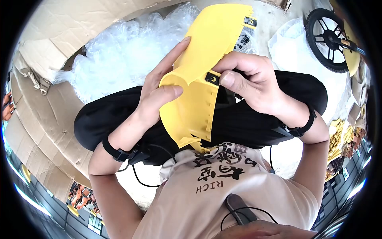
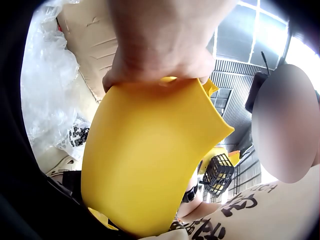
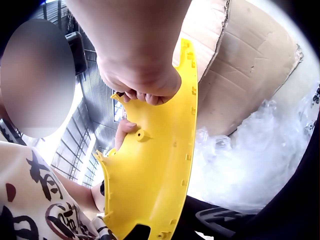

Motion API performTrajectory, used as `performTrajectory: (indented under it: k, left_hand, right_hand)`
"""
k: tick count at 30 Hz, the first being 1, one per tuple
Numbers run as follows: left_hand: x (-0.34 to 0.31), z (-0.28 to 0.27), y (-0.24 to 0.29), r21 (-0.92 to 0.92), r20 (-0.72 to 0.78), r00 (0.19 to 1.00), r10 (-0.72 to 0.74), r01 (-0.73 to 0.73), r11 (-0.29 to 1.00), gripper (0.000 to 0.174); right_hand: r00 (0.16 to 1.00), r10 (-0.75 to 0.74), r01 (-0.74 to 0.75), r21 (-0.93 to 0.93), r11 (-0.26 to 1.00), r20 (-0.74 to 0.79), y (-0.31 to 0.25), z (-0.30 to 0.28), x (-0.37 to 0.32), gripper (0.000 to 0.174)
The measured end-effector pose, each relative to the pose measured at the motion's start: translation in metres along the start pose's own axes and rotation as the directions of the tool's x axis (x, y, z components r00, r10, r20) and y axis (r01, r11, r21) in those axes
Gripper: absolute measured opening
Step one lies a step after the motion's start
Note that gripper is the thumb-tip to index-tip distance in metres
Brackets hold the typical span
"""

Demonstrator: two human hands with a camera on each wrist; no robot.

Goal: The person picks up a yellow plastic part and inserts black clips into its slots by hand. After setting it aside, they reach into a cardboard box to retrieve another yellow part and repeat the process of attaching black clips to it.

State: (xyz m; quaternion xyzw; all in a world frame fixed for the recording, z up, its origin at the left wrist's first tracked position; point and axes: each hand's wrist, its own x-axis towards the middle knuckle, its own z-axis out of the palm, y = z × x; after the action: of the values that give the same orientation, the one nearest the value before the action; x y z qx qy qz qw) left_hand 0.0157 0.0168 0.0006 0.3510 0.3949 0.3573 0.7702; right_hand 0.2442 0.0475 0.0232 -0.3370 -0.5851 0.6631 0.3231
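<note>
A curved yellow plastic shell is held up over the lap. The left hand grips its left side, thumb on the inner face and fingers behind. At the right edge, the right hand pinches beside a small black clip; a second black clip sits at the upper right corner. The smooth outer face of the shell fills the left wrist view, below the left hand. In the right wrist view the right hand covers part of the shell's ribbed inside, with its round post.
Crumpled clear plastic lies beyond the left knee, with cardboard along the left. A bag of small black parts is behind the shell. A black wheel stands at the upper right, and yellow parts lie at the right.
</note>
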Motion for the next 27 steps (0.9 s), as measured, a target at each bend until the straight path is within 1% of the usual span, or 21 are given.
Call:
performTrajectory:
  k: [2, 3, 5, 6, 8, 10, 12, 13, 14, 15, 16, 17, 18, 19, 20, 21, 22, 23, 25, 26, 27]
  left_hand:
    - [-0.001, 0.001, 0.0, -0.03, 0.006, 0.999, -0.052, 0.052, 0.998, 0.084]
    - [-0.002, 0.001, -0.001, -0.031, 0.006, 0.999, -0.052, 0.052, 0.998, 0.084]
    - [-0.003, 0.001, -0.004, 0.05, -0.041, 0.999, -0.022, 0.024, 0.998, 0.08]
    - [-0.003, 0.0, -0.004, 0.049, -0.042, 0.999, -0.023, 0.025, 0.998, 0.08]
    - [-0.001, -0.001, -0.003, 0.166, -0.018, 0.999, 0.044, -0.04, 0.985, 0.078]
    - [-0.002, -0.003, -0.003, 0.171, -0.017, 0.999, 0.036, -0.032, 0.985, 0.079]
    - [-0.001, -0.003, -0.004, 0.177, -0.016, 0.999, 0.03, -0.027, 0.984, 0.079]
    - [0.0, -0.002, -0.005, 0.087, -0.028, 1.0, -0.007, 0.009, 0.996, 0.08]
    - [0.001, -0.002, -0.006, -0.005, -0.038, 0.998, -0.043, 0.043, 0.999, 0.08]
    - [0.001, -0.003, -0.006, -0.008, -0.041, 0.998, -0.043, 0.043, 0.999, 0.08]
    - [0.002, -0.004, -0.004, -0.046, -0.081, 0.996, -0.041, 0.037, 0.998, 0.08]
    - [0.003, -0.004, -0.002, -0.083, -0.12, 0.992, -0.04, 0.03, 0.996, 0.081]
    - [0.005, -0.001, 0.001, -0.107, -0.178, 0.984, -0.032, 0.013, 0.994, 0.082]
    - [0.006, -0.001, 0.004, -0.113, -0.178, 0.984, -0.031, 0.011, 0.994, 0.082]
    - [0.006, -0.002, 0.007, -0.131, -0.231, 0.972, -0.034, 0.003, 0.991, 0.082]
    - [0.007, -0.004, 0.009, -0.148, -0.283, 0.958, -0.036, -0.006, 0.989, 0.081]
    - [0.008, -0.005, 0.009, -0.14, -0.273, 0.962, -0.008, -0.032, 0.99, 0.08]
    - [0.008, -0.005, 0.01, -0.144, -0.276, 0.961, -0.006, -0.035, 0.989, 0.08]
    - [0.006, -0.005, 0.012, -0.092, -0.254, 0.966, -0.036, 0.013, 0.996, 0.078]
    - [0.006, -0.006, 0.01, -0.094, -0.258, 0.965, -0.035, 0.011, 0.996, 0.078]
    - [0.006, -0.008, 0.008, -0.101, -0.262, 0.965, -0.016, -0.011, 0.995, 0.078]
  right_hand:
    - [1.0, -0.008, 0.008, -0.019, 1.0, -0.01, 0.001, 0.001, 0.0, 0.021]
    - [1.0, -0.017, 0.016, -0.037, 0.999, -0.021, 0.002, 0.002, -0.001, 0.02]
    - [0.999, -0.015, 0.014, -0.038, 0.999, -0.032, 0.004, 0.004, -0.002, 0.02]
    - [0.999, -0.013, 0.012, -0.039, 0.999, -0.043, 0.004, 0.005, -0.003, 0.02]
    - [0.999, -0.015, 0.014, -0.028, 1.0, -0.042, 0.002, 0.005, -0.004, 0.02]
    - [0.999, -0.016, 0.015, -0.017, 1.0, -0.04, 0.001, 0.005, -0.004, 0.02]
    - [0.998, 0.018, -0.022, -0.069, 0.997, -0.057, 0.0, 0.005, -0.004, 0.02]
    - [0.998, 0.019, -0.023, -0.069, 0.997, -0.055, 0.001, 0.004, -0.002, 0.02]
    - [0.997, 0.071, -0.071, 0.003, 0.997, -0.025, 0.004, 0.002, 0.0, 0.023]
    - [0.992, 0.122, -0.122, 0.075, 0.99, 0.009, 0.006, 0.0, 0.002, 0.025]
    - [0.973, 0.224, -0.231, 0.232, 0.945, 0.053, 0.006, -0.002, 0.003, 0.035]
    - [0.942, 0.317, -0.334, 0.376, 0.864, 0.11, 0.006, -0.005, 0.005, 0.045]
    - [0.921, 0.365, -0.379, 0.517, 0.767, 0.132, 0.006, -0.005, 0.006, 0.045]
    - [0.898, 0.408, -0.41, 0.641, 0.648, 0.162, 0.005, -0.005, 0.008, 0.046]
    - [0.897, 0.41, -0.414, 0.636, 0.651, 0.164, 0.005, -0.004, 0.008, 0.046]
    - [0.89, 0.436, -0.406, 0.668, 0.624, 0.133, 0.005, -0.004, 0.009, 0.045]
    - [0.88, 0.463, -0.396, 0.699, 0.596, 0.103, 0.005, -0.003, 0.009, 0.045]
    - [0.879, 0.465, -0.4, 0.696, 0.596, 0.107, 0.007, -0.004, 0.008, 0.045]
    - [0.929, 0.348, -0.354, 0.577, 0.736, 0.125, 0.009, -0.006, 0.006, 0.041]
    - [0.928, 0.349, -0.357, 0.576, 0.736, 0.13, 0.009, -0.005, 0.007, 0.041]
    - [0.94, 0.319, -0.33, 0.536, 0.777, 0.117, 0.009, -0.003, 0.007, 0.042]
